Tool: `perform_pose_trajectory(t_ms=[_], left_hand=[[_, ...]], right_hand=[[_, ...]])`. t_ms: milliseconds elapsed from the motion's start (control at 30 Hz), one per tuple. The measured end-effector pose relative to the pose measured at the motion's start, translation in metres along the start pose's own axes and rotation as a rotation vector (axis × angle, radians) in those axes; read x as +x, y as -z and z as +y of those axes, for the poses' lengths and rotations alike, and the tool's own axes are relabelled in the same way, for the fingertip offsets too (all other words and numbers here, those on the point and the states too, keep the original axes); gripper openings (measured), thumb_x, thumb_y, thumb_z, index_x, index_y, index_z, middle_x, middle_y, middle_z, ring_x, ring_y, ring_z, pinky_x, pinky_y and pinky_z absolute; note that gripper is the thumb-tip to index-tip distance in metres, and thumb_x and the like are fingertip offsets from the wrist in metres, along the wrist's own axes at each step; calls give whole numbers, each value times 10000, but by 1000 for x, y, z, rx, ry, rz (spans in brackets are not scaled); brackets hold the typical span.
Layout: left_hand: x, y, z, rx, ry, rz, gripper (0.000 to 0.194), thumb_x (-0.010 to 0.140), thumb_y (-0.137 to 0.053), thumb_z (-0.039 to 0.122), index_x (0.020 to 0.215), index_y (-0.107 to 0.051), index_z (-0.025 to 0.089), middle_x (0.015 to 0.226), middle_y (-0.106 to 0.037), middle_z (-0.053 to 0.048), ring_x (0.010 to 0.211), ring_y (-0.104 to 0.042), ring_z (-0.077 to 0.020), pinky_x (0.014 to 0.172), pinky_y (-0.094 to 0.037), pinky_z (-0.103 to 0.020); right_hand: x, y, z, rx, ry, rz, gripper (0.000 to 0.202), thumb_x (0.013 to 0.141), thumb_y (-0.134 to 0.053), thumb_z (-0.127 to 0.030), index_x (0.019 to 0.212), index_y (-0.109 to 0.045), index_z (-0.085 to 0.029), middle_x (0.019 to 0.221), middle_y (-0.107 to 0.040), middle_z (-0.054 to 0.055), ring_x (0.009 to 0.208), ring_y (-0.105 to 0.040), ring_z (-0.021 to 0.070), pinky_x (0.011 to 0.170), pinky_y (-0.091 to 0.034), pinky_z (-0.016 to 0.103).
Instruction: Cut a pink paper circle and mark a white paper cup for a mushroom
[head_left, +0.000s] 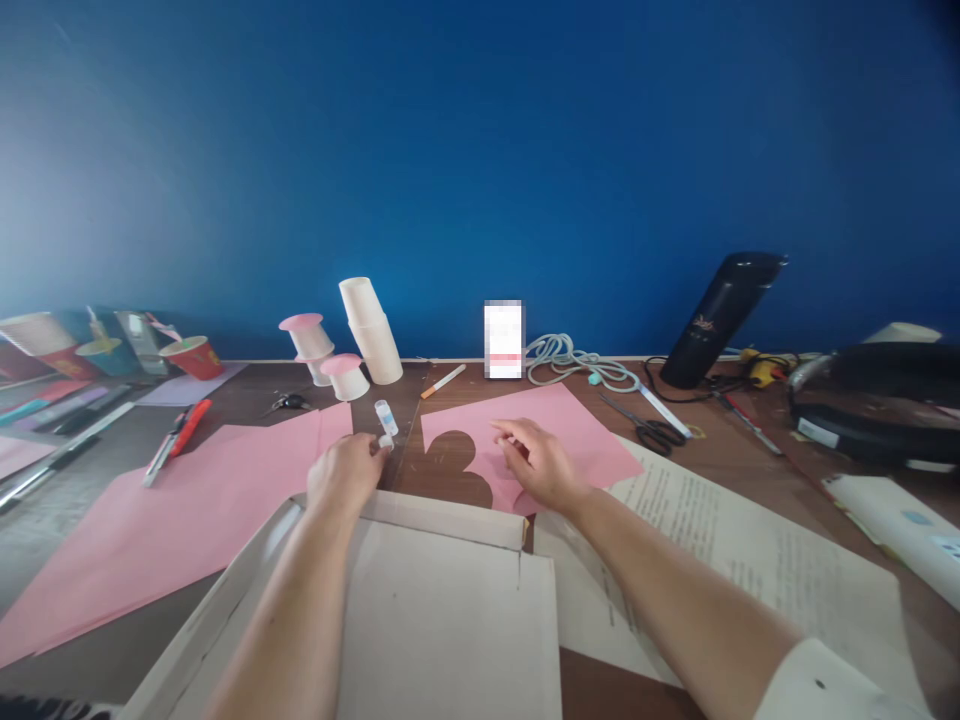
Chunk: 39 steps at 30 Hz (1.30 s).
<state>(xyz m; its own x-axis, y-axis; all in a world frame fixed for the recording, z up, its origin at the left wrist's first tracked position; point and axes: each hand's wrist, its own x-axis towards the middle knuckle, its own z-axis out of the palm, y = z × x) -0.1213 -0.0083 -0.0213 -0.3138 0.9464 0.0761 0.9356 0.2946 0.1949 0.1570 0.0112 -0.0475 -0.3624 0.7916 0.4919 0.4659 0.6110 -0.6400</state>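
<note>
My left hand (346,474) is over the back edge of the white cardboard box lid (450,620), its fingers closed on a small white cap (385,441). Just beyond the cap lies a small clear tube (385,416) with a blue and white label, perhaps glue. My right hand (541,464) hovers over or rests on a pink paper sheet (570,430) with rounded pieces cut from its edge. Its fingers are half curled and apart, with nothing seen in them. Whether it touches the sheet I cannot tell.
Paper cups with pink discs (345,378) and a leaning cup stack (373,330) stand behind. Left are more pink sheets (225,500) and a red utility knife (180,435). Right are scissors (652,432), a white cable (574,360), a black flask (716,320) and printed sheets (750,540).
</note>
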Motion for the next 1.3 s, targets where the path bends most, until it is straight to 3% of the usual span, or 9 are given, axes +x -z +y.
perform_pose_trajectory(t_ms=[133, 233, 333, 533, 667, 800, 1033, 1167, 1300], left_hand=[[-3, 5, 4, -5, 29, 37, 417, 801, -448, 528, 1006, -656, 229, 1043, -673, -124, 890, -628, -307, 649, -438, -362], [-11, 12, 14, 23, 57, 166, 383, 839, -401, 511, 896, -649, 225, 947, -667, -121, 817, -627, -290, 617, -423, -352], [-23, 14, 31, 37, -22, 323, 329, 881, -364, 433, 834, -610, 220, 893, -649, -100, 806, -614, -256, 594, -394, -315], [-40, 10, 68, -43, -266, 143, 259, 874, -416, 370, 748, -587, 223, 835, -653, -48, 720, -594, -205, 550, -348, -287], [-42, 14, 80, -50, -312, 5, 268, 856, -429, 378, 722, -599, 221, 814, -666, -47, 678, -584, -200, 527, -320, -285], [-40, 22, 70, -165, -255, 111, 269, 839, -440, 402, 698, -598, 236, 797, -669, -29, 683, -578, -193, 543, -334, -281], [-23, 38, 23, -612, 156, 419, 278, 750, -541, 467, 757, -669, 219, 748, -681, -17, 709, -593, -196, 663, -404, -288], [-22, 45, 6, -681, 196, 511, 306, 728, -561, 488, 746, -668, 202, 687, -661, -9, 660, -573, -185, 647, -402, -288], [-26, 50, 7, -624, 176, 488, 294, 729, -561, 487, 725, -661, 210, 665, -653, -2, 633, -564, -181, 614, -388, -284]], right_hand=[[0, 2, -1, 0, -29, 50, 295, 896, -432, -214, 1152, -579, -214, 1001, -633, 63, 839, -618, 163, 786, -492, 304], [0, 3, -2, 18, -71, 82, 311, 888, -422, -205, 1159, -573, -210, 989, -635, 57, 770, -623, 149, 754, -499, 294], [1, 4, 0, 39, -129, 147, 318, 876, -424, -206, 1157, -572, -208, 984, -638, 53, 705, -618, 134, 719, -503, 283], [6, 7, 8, 161, -243, 337, 315, 858, -438, -250, 1129, -582, -180, 929, -647, 46, 568, -604, 110, 605, -497, 261], [7, 11, 11, 181, -279, 359, 308, 858, -442, -284, 1102, -595, -174, 892, -655, 37, 533, -599, 104, 578, -483, 251], [7, 9, 16, 118, -302, 312, 295, 849, -439, -290, 1059, -613, -177, 884, -677, 44, 558, -600, 119, 594, -483, 261], [6, 2, 21, 96, -284, 259, 286, 837, -440, -281, 1023, -629, -176, 898, -691, 57, 631, -615, 143, 639, -485, 269], [5, 3, 19, 89, -287, 240, 283, 837, -442, -290, 1015, -629, -172, 904, -692, 64, 651, -619, 153, 645, -485, 276], [4, 4, 18, 81, -297, 218, 287, 845, -430, -281, 1025, -625, -173, 922, -689, 63, 668, -622, 157, 653, -485, 283]])
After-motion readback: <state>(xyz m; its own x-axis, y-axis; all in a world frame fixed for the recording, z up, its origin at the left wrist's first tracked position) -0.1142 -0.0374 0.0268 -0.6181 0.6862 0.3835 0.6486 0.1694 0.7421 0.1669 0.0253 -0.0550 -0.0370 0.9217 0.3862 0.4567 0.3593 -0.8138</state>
